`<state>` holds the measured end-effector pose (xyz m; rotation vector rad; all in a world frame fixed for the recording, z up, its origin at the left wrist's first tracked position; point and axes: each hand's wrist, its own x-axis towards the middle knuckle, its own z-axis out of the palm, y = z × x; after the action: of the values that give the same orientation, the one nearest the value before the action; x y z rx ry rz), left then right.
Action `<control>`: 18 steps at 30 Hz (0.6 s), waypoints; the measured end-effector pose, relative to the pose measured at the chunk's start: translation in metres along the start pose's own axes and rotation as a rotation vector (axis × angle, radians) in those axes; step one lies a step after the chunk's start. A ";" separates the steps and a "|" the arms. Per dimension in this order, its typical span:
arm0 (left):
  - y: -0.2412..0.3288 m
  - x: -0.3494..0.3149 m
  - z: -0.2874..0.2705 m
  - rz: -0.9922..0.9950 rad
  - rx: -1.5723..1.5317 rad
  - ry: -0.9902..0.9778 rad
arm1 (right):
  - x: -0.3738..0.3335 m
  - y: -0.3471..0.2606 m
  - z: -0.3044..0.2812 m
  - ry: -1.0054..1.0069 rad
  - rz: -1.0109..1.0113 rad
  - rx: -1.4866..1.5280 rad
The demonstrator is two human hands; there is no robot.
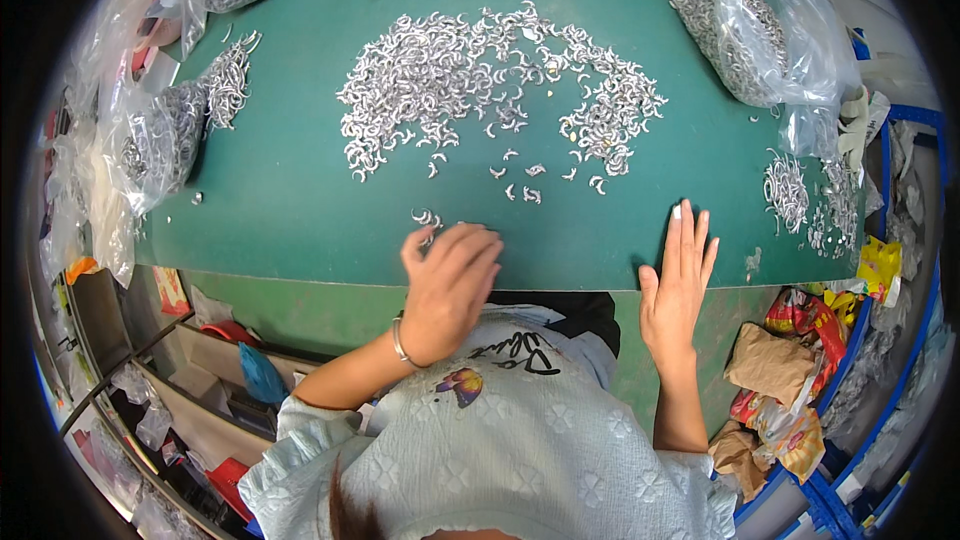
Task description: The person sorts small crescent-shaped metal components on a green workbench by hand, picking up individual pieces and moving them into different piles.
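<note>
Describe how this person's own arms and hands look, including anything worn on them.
Both forearms are bare from about the elbow down. The left hand has a thin silver-coloured bangle at the wrist. The right hand wears no jewellery that shows, and neither hand is gloved. Short sleeves of a pale blue textured top with embossed flower shapes end near the elbows.

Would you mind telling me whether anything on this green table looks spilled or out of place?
Small metal hooks have spilled from the clear bag at the left edge and lie loose beside its mouth. More loose hooks are strewn below the right bag. The big central pile looks deliberately spread.
</note>
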<state>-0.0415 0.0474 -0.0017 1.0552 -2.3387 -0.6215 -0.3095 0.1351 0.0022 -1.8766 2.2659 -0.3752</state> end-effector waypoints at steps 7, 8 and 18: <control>-0.011 -0.006 -0.007 -0.100 0.060 0.095 | 0.023 -0.062 0.007 -0.190 -0.159 -0.017; -0.010 -0.006 -0.008 -0.119 0.045 0.110 | 0.016 -0.065 0.009 -0.207 -0.201 0.031; 0.003 0.005 -0.006 0.010 -0.008 -0.014 | 0.035 -0.065 0.008 -0.153 -0.196 0.006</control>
<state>-0.0420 0.0442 0.0056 1.0381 -2.3502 -0.6351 -0.2533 0.0887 0.0146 -2.0546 1.9898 -0.2545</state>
